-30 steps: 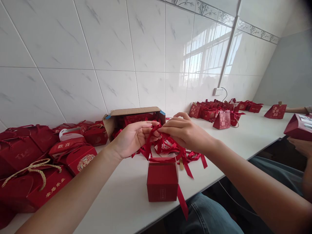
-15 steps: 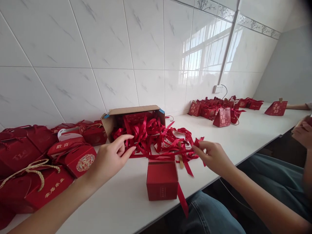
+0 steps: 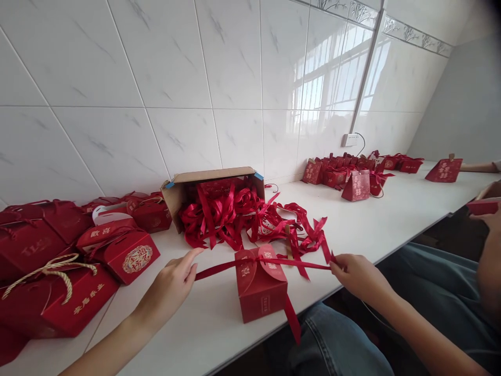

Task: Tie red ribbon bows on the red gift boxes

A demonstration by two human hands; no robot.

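A small red gift box point(image 3: 263, 297) stands near the table's front edge, its rounded top flaps folded over. Across its top runs a red ribbon point(image 3: 303, 263), stretched out to both sides. My left hand point(image 3: 172, 284) pinches the ribbon's left end, left of the box. To the right, my right hand point(image 3: 354, 274) is closed on the other end. Where the ribbon crosses the flaps it looks gathered; whether it is knotted I cannot tell. Another strip of red ribbon point(image 3: 291, 318) hangs from the box's right side over the table edge.
Behind the box, a cardboard carton point(image 3: 213, 175) lies open with loose red ribbons point(image 3: 223, 214) spilling out. Finished-looking red boxes point(image 3: 125, 256) crowd the left. More red boxes point(image 3: 344, 172) line the wall. At far right is another person's hand point(image 3: 491, 222).
My left hand has moved down and closed on the ribbon. My right hand has moved right and down. The ribbon is now drawn straight, and the box's flaps are folded down and its front turned.
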